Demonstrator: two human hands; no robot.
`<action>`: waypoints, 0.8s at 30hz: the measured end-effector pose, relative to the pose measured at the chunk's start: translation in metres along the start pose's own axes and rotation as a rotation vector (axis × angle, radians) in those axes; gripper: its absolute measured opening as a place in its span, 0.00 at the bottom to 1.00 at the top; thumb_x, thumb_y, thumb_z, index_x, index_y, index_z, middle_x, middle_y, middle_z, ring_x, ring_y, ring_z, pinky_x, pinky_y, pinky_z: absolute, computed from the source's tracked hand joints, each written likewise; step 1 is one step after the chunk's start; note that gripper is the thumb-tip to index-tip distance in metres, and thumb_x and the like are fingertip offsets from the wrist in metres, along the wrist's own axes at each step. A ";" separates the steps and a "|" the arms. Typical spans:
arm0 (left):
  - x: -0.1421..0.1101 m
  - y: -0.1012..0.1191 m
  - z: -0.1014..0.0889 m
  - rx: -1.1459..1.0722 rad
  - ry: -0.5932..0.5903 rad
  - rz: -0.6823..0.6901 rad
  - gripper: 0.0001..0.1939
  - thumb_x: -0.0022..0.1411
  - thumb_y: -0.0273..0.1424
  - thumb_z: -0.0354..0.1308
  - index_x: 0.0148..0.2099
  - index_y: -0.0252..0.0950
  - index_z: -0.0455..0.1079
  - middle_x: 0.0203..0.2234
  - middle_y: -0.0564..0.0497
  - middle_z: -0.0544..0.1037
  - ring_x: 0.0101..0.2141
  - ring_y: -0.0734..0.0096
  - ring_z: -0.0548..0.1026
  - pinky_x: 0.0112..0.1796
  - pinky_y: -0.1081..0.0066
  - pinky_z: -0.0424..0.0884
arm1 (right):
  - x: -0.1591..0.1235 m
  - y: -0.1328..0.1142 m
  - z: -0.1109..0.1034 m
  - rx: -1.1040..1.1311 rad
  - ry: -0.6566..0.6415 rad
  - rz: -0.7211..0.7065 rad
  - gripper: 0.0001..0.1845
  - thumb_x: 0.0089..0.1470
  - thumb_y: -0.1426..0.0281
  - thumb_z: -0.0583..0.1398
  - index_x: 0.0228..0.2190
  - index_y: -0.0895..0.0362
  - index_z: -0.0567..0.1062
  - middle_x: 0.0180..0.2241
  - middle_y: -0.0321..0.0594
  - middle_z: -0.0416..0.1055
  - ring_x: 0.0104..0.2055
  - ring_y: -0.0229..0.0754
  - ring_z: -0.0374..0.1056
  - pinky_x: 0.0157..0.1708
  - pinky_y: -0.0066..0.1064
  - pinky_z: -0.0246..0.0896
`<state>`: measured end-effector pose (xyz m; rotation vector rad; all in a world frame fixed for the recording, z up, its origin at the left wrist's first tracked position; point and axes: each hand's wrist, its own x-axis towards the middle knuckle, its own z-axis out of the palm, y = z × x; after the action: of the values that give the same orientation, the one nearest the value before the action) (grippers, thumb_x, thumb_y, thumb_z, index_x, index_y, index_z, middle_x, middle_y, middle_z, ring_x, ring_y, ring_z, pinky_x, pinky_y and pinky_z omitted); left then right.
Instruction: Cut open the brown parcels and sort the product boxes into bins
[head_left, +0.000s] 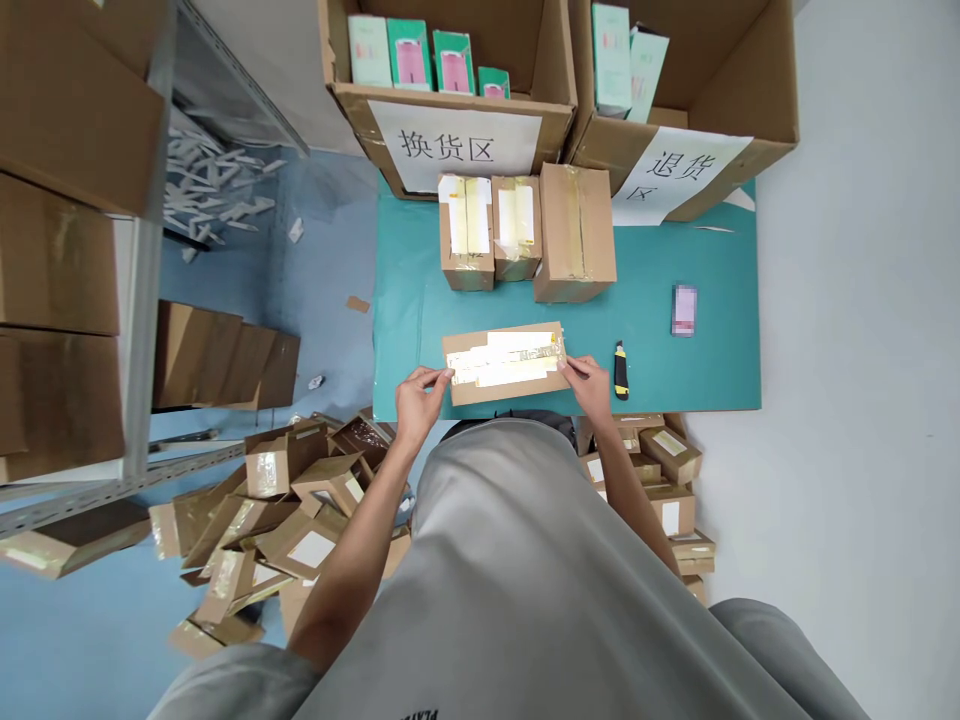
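A long cardboard box (469, 395) lies slightly tilted near the table's front edge. White labels and clear tape with a bright glare run along its top. At its left end my left hand (420, 402) has thumb and fingers closed on the edge. My right hand (590, 388) grips the opposite end, fingertips at the tape. Just right of that hand lies a black and yellow box cutter (621, 370). Beyond the box stand three sealed cartons: a narrow one (466, 270), a smaller one (517, 262) and a larger one (592, 225).
Two big open cartons, one left (551, 130) and one right (765, 130), hold small product boxes at the back of the green table (720, 360). A pinkish card-like item (683, 310) lies right. Boxes pile on the floor at left (300, 535) and right (671, 510). Shelving (139, 400) stands left.
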<state>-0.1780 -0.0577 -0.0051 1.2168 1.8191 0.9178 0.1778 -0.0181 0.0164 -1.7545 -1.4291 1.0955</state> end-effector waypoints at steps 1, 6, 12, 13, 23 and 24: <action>-0.001 0.002 -0.001 0.005 -0.004 -0.006 0.22 0.71 0.52 0.64 0.41 0.40 0.88 0.36 0.47 0.84 0.40 0.58 0.81 0.48 0.61 0.79 | 0.001 -0.003 -0.001 -0.010 -0.001 -0.004 0.30 0.65 0.45 0.66 0.54 0.54 0.90 0.45 0.47 0.83 0.51 0.55 0.77 0.53 0.44 0.76; -0.008 -0.015 0.005 -0.001 0.004 -0.073 0.24 0.69 0.54 0.64 0.44 0.38 0.88 0.38 0.45 0.85 0.41 0.54 0.82 0.49 0.57 0.79 | -0.004 0.016 0.012 -0.027 -0.065 0.057 0.30 0.63 0.44 0.66 0.50 0.53 0.91 0.44 0.47 0.85 0.47 0.55 0.78 0.52 0.45 0.77; -0.011 -0.054 0.016 -0.129 -0.040 -0.174 0.28 0.73 0.53 0.56 0.51 0.36 0.85 0.48 0.39 0.86 0.51 0.50 0.83 0.56 0.54 0.80 | -0.010 0.056 0.021 0.012 -0.102 0.088 0.32 0.68 0.43 0.60 0.51 0.53 0.90 0.52 0.50 0.86 0.56 0.60 0.80 0.61 0.51 0.76; -0.012 -0.060 0.018 -0.142 -0.048 -0.206 0.26 0.72 0.51 0.57 0.53 0.35 0.84 0.51 0.38 0.86 0.53 0.49 0.83 0.57 0.53 0.80 | -0.010 0.062 0.021 0.023 -0.105 0.104 0.31 0.68 0.45 0.59 0.54 0.53 0.89 0.55 0.50 0.86 0.58 0.62 0.79 0.62 0.52 0.75; -0.031 -0.079 0.043 -0.091 -0.212 -0.257 0.33 0.53 0.33 0.69 0.63 0.37 0.79 0.66 0.36 0.76 0.67 0.39 0.75 0.65 0.43 0.76 | -0.015 0.085 0.051 0.052 -0.272 0.156 0.39 0.52 0.58 0.74 0.64 0.54 0.80 0.60 0.49 0.84 0.60 0.61 0.79 0.68 0.58 0.71; -0.031 -0.076 0.044 -0.096 -0.202 -0.248 0.31 0.54 0.34 0.69 0.61 0.38 0.80 0.67 0.37 0.76 0.68 0.40 0.74 0.65 0.44 0.76 | -0.016 0.083 0.052 0.059 -0.269 0.151 0.38 0.53 0.56 0.74 0.63 0.54 0.81 0.59 0.49 0.84 0.61 0.62 0.78 0.67 0.58 0.72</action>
<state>-0.1624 -0.1021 -0.0855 0.9618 1.6986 0.7071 0.1692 -0.0538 -0.0755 -1.7457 -1.4193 1.4861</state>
